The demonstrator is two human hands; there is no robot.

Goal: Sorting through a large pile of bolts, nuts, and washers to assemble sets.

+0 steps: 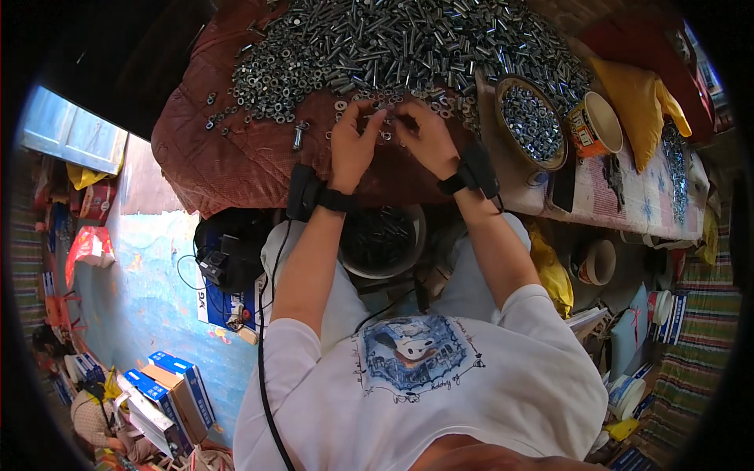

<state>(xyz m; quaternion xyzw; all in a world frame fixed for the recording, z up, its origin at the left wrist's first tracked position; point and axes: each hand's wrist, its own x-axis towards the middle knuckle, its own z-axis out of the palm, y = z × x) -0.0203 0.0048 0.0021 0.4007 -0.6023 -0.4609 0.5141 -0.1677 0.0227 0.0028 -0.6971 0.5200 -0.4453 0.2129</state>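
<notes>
My left hand (pixel 353 149) and my right hand (pixel 430 140) face each other low over the near edge of the metal parts, on a dark red quilted cloth (pixel 196 157). In both, thumb and forefinger curl together at the tips. Whatever is between them is too small to make out. Flat washers (pixel 340 105) lie beside my left fingers, more loose rings around my right. A bolt (pixel 298 135) lies apart, left of my left hand. Beyond my hands spreads a big heap of bolts (pixel 393 39), with a patch of nuts (pixel 275 78) at its left.
To the right stand a bowl (pixel 501 129) filled with nuts and an orange-and-white paper tub (pixel 594 125). A yellow bag (pixel 628 102) lies past them. Between my knees is a bucket (pixel 420 235) with dark bolts. Blue-and-white boxes (pixel 184 385) stand on the floor at left.
</notes>
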